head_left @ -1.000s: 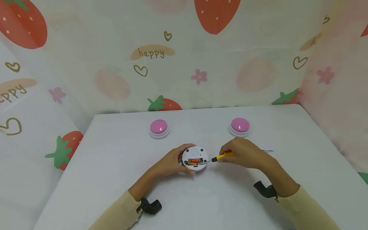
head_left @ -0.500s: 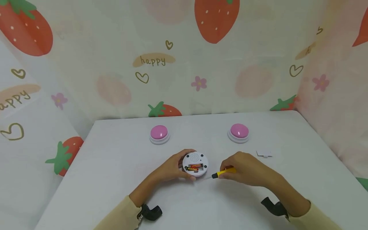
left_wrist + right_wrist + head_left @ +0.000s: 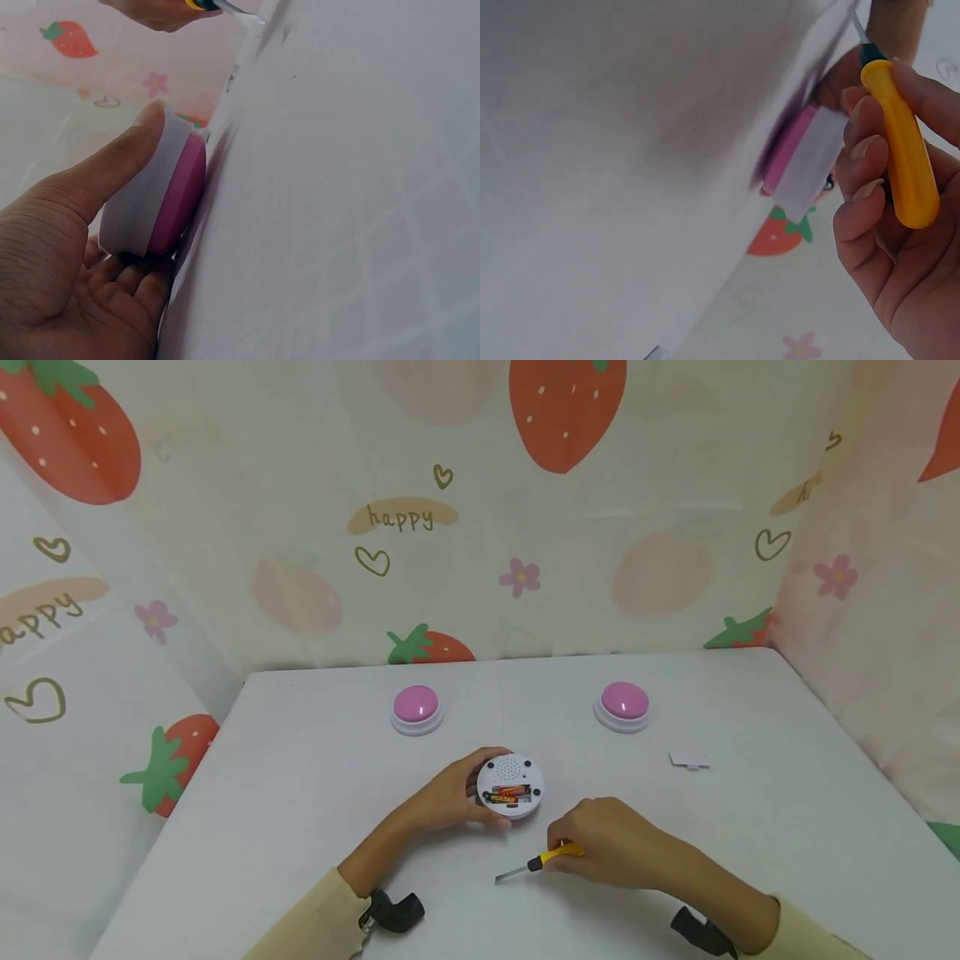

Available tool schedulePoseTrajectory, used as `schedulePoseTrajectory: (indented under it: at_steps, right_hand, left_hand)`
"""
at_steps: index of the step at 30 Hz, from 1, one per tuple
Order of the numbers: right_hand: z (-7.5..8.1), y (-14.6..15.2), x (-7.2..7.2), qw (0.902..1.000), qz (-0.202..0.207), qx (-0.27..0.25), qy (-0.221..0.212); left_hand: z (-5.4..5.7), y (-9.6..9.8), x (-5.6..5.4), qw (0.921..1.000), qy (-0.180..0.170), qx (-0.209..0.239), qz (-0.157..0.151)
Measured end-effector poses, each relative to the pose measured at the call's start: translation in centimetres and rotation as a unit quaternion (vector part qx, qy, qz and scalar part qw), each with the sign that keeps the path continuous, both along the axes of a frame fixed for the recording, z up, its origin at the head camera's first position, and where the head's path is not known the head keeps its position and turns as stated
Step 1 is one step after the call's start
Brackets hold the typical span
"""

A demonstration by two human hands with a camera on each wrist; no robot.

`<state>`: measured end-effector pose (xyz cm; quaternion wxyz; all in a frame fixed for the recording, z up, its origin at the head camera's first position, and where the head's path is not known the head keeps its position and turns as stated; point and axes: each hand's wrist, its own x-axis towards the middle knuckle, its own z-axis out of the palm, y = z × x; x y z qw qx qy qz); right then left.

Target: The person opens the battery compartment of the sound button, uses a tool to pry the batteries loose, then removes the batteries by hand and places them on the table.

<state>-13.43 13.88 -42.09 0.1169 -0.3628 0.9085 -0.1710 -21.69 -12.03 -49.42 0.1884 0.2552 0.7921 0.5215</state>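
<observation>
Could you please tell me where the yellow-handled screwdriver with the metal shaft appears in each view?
Head: the yellow-handled screwdriver is below and slightly right of centre, gripped in the right hand.
Left wrist: partly in frame at the top edge, near the middle, its metal shaft showing.
Right wrist: upper right, its yellow handle in that same hand.
Shared landmark: the round white-and-pink button in the left hand, visible in all three.

Left hand (image 3: 459, 793) farther forward, thumb (image 3: 124, 161) extended, right hand (image 3: 611, 843) nearer, fingers (image 3: 859, 225) curled

Strawberry-print backdrop (image 3: 487, 460) — white table (image 3: 300, 752), pink buttons (image 3: 416, 704) (image 3: 625, 702)
</observation>
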Motion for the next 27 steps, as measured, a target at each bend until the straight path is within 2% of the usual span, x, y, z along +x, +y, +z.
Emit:
schedulePoseTrajectory:
  at_steps: [9, 16, 22, 27]
  right_hand:
    - [-0.8, -1.0, 0.1, 0.9989, 0.021, 0.041, 0.011]
    - [-0.9, -1.7, 0.2, 0.9972, 0.031, 0.066, 0.016]
    - [-1.2, -2.1, 0.2, 0.9954, 0.028, 0.091, 0.004]
    - [-1.4, -2.3, 0.3, 0.9953, 0.029, 0.092, 0.007]
  left_hand:
    - [0.1, 0.0, -0.1, 1.0, 0.008, 0.002, -0.005]
    - [0.1, 0.0, -0.1, 1.0, 0.003, 0.006, -0.003]
    - [0.0, -0.1, -0.1, 0.9997, -0.002, 0.021, -0.009]
    - [0.1, -0.1, 0.0, 0.9996, -0.001, 0.023, -0.012]
